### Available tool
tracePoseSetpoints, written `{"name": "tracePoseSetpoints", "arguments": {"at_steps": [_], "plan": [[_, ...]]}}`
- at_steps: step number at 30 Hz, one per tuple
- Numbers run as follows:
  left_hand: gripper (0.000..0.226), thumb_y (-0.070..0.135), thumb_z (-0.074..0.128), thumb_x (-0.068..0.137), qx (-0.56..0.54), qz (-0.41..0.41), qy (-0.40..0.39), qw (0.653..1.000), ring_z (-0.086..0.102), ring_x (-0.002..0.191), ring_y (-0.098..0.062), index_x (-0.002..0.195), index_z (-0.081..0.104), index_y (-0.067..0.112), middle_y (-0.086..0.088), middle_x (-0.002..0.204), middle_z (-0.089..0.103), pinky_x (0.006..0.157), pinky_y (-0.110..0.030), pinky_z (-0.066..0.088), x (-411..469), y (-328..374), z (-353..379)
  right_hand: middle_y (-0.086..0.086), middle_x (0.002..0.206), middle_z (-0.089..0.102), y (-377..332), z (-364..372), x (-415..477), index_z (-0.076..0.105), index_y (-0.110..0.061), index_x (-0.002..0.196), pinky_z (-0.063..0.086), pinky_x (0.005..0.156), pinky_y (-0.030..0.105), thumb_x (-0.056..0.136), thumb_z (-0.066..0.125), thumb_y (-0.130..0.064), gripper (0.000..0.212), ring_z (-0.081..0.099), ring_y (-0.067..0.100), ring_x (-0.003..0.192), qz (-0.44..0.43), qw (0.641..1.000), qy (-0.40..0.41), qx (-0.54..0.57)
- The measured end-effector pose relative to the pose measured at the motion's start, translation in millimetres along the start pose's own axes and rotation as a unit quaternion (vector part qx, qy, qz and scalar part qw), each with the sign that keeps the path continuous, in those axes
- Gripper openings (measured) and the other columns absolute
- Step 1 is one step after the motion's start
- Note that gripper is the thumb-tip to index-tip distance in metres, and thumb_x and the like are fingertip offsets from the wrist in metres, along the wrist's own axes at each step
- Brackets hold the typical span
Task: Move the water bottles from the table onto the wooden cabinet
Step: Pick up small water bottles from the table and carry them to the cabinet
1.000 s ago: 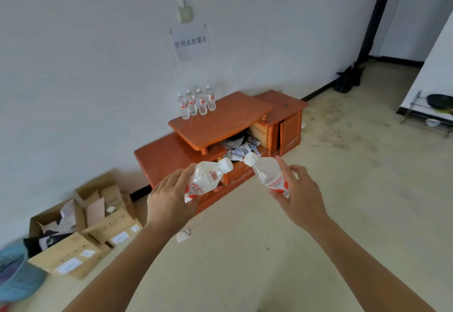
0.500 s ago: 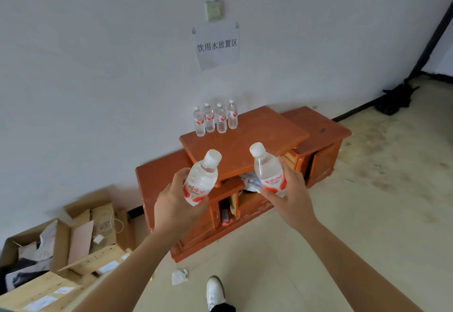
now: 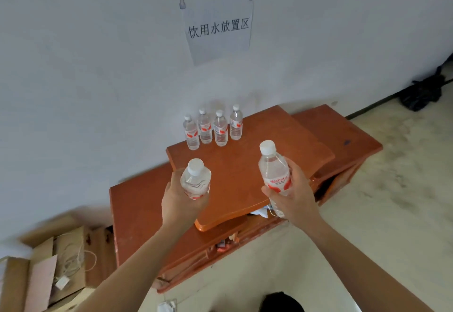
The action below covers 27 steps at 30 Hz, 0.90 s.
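Observation:
My left hand (image 3: 180, 201) grips a clear water bottle (image 3: 196, 179) with a white cap and red label, held upright over the front left of the wooden cabinet's raised top (image 3: 245, 164). My right hand (image 3: 294, 194) grips a second water bottle (image 3: 273, 172), also upright, over the top's front right part. Several more bottles (image 3: 213, 128) stand in a row at the back left of that top, against the wall. The table is out of view.
The orange-brown cabinet has lower side sections (image 3: 137, 211) left and right (image 3: 343, 135), with clutter in its open shelf. Open cardboard boxes (image 3: 49, 270) lie on the floor at lower left. A paper sign (image 3: 218, 27) hangs on the wall. A dark bag (image 3: 419, 93) sits far right.
I have come closer to the cabinet, which now fills the middle of the view. Both hands with their bottles have moved forward over the raised top and turned the bottles more upright.

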<state>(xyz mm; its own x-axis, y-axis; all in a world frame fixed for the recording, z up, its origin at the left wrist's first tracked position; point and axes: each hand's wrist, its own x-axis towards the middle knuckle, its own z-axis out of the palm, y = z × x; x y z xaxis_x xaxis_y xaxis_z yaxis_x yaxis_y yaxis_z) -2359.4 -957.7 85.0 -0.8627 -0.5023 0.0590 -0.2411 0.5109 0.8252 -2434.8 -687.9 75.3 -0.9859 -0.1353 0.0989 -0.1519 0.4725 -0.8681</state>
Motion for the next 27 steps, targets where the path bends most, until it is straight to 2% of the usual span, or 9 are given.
{"name": "tracePoseSetpoints", "arguments": {"at_steps": [3, 6, 8, 10, 15, 18, 22, 25, 27], "plan": [[0.071, 0.036, 0.090, 0.067, -0.019, -0.058, 0.008, 0.998, 0.062, 0.099, -0.013, 0.124, 0.047, 0.035, 0.014, 0.110, 0.063, 0.083, -0.035, 0.053, 42, -7, 39, -0.013, 0.134, 0.056, 30, 13, 58, 0.040, -0.034, 0.140, 0.049, 0.102, 0.030, 0.077, 0.086, -0.026, 0.078, 0.055, 0.011, 0.122, 0.007, 0.999, -0.033, 0.002], [0.074, 0.037, 0.091, 0.066, 0.015, -0.099, 0.044, 0.994, 0.058, 0.099, -0.013, 0.127, 0.051, 0.026, 0.011, 0.115, 0.055, 0.081, -0.030, 0.048, 72, -19, 83, -0.012, 0.132, 0.058, 72, 29, 121, 0.039, -0.032, 0.140, 0.048, 0.090, 0.019, 0.079, 0.086, -0.028, 0.077, 0.058, 0.009, 0.117, 0.010, 0.995, -0.095, -0.005], [0.075, 0.036, 0.092, 0.064, 0.040, -0.130, 0.071, 0.988, 0.056, 0.102, -0.017, 0.126, 0.054, 0.022, 0.009, 0.115, 0.052, 0.083, -0.034, 0.049, 91, -27, 108, -0.013, 0.124, 0.061, 97, 40, 162, 0.040, -0.034, 0.135, 0.049, 0.080, 0.017, 0.078, 0.086, -0.028, 0.074, 0.062, 0.011, 0.110, 0.007, 0.991, -0.130, -0.026], [0.073, 0.035, 0.092, 0.063, 0.071, -0.154, 0.082, 0.982, 0.054, 0.107, -0.019, 0.125, 0.056, 0.020, 0.009, 0.113, 0.054, 0.088, -0.039, 0.048, 109, -35, 127, -0.012, 0.122, 0.063, 119, 55, 194, 0.042, -0.031, 0.134, 0.051, 0.077, 0.021, 0.077, 0.086, -0.028, 0.072, 0.064, 0.014, 0.109, 0.006, 0.987, -0.156, -0.045], [0.067, 0.032, 0.092, 0.064, 0.084, -0.233, 0.083, 0.965, 0.058, 0.102, -0.019, 0.120, 0.056, 0.022, 0.012, 0.108, 0.057, 0.087, -0.040, 0.050, 160, -59, 168, -0.008, 0.143, 0.056, 162, 92, 253, 0.038, -0.027, 0.149, 0.051, 0.103, 0.037, 0.080, 0.084, -0.037, 0.084, 0.055, 0.014, 0.130, 0.026, 0.978, -0.199, -0.065], [0.066, 0.030, 0.089, 0.068, 0.078, -0.256, 0.093, 0.959, 0.057, 0.100, -0.017, 0.123, 0.055, 0.021, 0.010, 0.111, 0.057, 0.083, -0.033, 0.043, 192, -76, 189, -0.012, 0.141, 0.058, 179, 111, 280, 0.042, -0.029, 0.147, 0.051, 0.104, 0.037, 0.082, 0.083, -0.030, 0.077, 0.056, 0.012, 0.128, 0.027, 0.970, -0.232, -0.061], [0.064, 0.038, 0.089, 0.067, 0.059, -0.277, 0.109, 0.953, 0.060, 0.098, -0.016, 0.119, 0.054, 0.028, 0.008, 0.113, 0.061, 0.084, -0.036, 0.049, 235, -98, 206, -0.012, 0.135, 0.061, 189, 133, 304, 0.048, -0.030, 0.141, 0.046, 0.102, 0.027, 0.080, 0.085, -0.024, 0.071, 0.057, 0.006, 0.121, 0.058, 0.977, -0.198, -0.054], [0.060, 0.041, 0.088, 0.066, 0.065, -0.286, 0.112, 0.949, 0.062, 0.096, -0.017, 0.115, 0.054, 0.032, 0.008, 0.110, 0.064, 0.083, -0.039, 0.053, 246, -115, 209, -0.009, 0.131, 0.063, 198, 146, 313, 0.050, -0.025, 0.139, 0.048, 0.098, 0.025, 0.075, 0.088, -0.027, 0.074, 0.058, 0.005, 0.113, 0.107, 0.983, -0.141, -0.036], [0.060, 0.041, 0.087, 0.067, 0.070, -0.296, 0.110, 0.946, 0.062, 0.096, -0.017, 0.115, 0.053, 0.032, 0.008, 0.110, 0.065, 0.081, -0.037, 0.051, 246, -121, 208, -0.008, 0.128, 0.063, 203, 151, 315, 0.048, -0.021, 0.139, 0.047, 0.089, 0.013, 0.074, 0.089, -0.031, 0.077, 0.058, 0.005, 0.107, 0.131, 0.983, -0.120, -0.038]]}}
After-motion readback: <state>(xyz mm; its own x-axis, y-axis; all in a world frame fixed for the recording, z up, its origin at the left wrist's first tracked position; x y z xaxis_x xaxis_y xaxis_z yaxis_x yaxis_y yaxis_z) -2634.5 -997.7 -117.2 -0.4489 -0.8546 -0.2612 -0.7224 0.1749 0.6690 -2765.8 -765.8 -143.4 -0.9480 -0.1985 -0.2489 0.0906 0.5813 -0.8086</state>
